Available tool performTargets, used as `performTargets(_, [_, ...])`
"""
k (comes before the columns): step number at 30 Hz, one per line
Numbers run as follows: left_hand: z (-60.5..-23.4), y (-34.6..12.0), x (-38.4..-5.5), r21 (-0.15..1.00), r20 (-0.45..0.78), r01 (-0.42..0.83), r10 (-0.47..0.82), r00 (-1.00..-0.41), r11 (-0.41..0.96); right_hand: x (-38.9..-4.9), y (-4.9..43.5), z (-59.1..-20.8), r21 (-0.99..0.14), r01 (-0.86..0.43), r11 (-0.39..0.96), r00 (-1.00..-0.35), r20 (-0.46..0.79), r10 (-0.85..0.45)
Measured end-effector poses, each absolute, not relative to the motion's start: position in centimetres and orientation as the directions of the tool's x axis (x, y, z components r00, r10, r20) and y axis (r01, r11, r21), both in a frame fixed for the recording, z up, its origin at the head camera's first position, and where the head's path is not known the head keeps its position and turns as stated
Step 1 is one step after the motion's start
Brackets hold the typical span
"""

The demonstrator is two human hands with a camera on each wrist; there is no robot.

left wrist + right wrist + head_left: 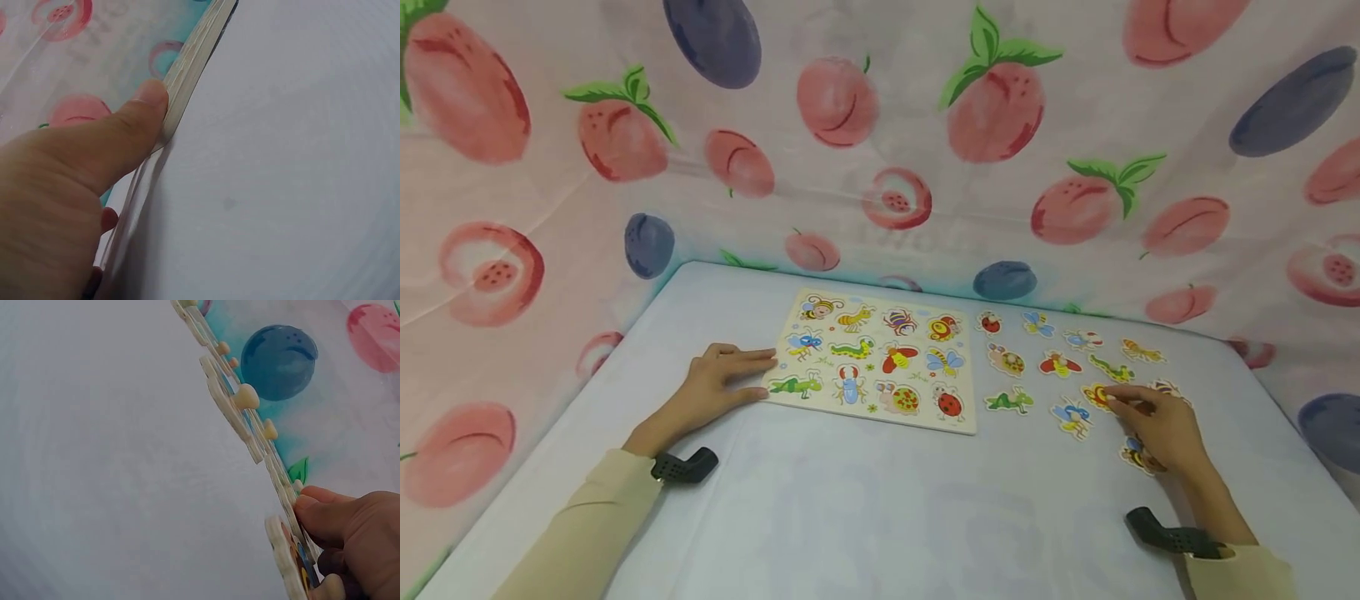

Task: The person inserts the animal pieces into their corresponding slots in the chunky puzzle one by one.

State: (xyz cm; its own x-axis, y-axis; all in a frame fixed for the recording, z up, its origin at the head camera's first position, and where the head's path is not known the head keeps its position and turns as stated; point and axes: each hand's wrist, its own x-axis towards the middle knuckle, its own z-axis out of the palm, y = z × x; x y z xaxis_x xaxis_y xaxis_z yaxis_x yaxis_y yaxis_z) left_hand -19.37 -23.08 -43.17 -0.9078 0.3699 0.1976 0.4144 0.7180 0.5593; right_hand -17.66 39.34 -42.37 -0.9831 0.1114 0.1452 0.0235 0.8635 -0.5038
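A pale puzzle board [967, 412] printed with rows of cartoon insects lies on the table. At its left edge is my left hand [718, 379], fingers extended, with the thumb [140, 115] against the board's side near a corner. To the right of the board, my right hand [1168, 429] pinches a red-and-yellow butterfly puzzle piece [1096, 395] between thumb and fingertips. In the right wrist view those fingertips [307, 503] are at a small knob on the piece. A bee piece [1135, 456] lies under the right hand, partly hidden, and a spider piece [1165, 388] shows just behind it.
Several knobbed insect pieces lie scattered right of the board, among them a grasshopper [1010, 401], a mosquito [1072, 417], a snail [1006, 360], a ladybug [989, 322] and a caterpillar [1111, 368]. A fruit-patterned cloth [917, 258] hangs behind the white table [850, 508].
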Motion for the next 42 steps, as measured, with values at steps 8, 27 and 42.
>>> performTargets(8, [-42.9, -23.0, -19.2, 0.555, 0.192, 0.415, 0.374, -0.907, 0.721, -17.4, 39.1, -42.3, -0.491, -0.009, 0.871, -0.980, 0.177, 0.090])
performTargets(27, [-43.0, -23.0, -19.1, 0.541, 0.200, 0.419, 0.372, -0.906, 0.729, -17.6, 38.4, -42.2, -0.458, 0.006, 0.889, -0.977, 0.189, 0.103])
performTargets(42, [-42.8, -22.9, -18.9, 0.533, 0.207, 0.422, 0.371, -0.905, 0.733, -17.7, 37.3, -40.4, -0.474, -0.080, 0.877, -0.965, 0.256, 0.050])
